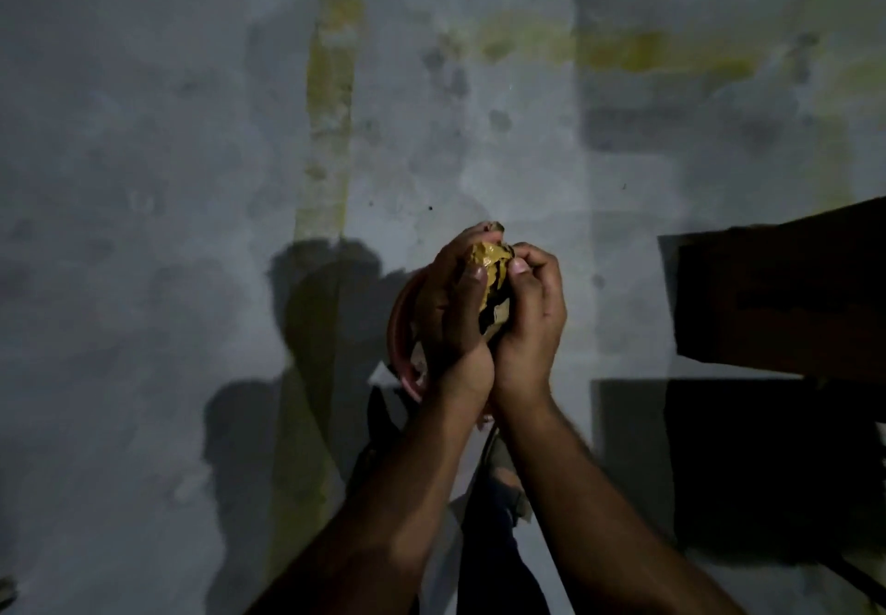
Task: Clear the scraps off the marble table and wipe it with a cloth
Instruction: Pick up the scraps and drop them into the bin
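Clutching one crumpled scrap wad, left hand and right hand both grip it, above one pink bin.

I see both forearms reaching up from the bottom edge, bare, converging toward the middle. My left hand and right hand are pressed together side by side, wrists nearly touching. Fingers of both curl inward round a crumpled wad squeezed between them, thumbs on top, nails facing me.
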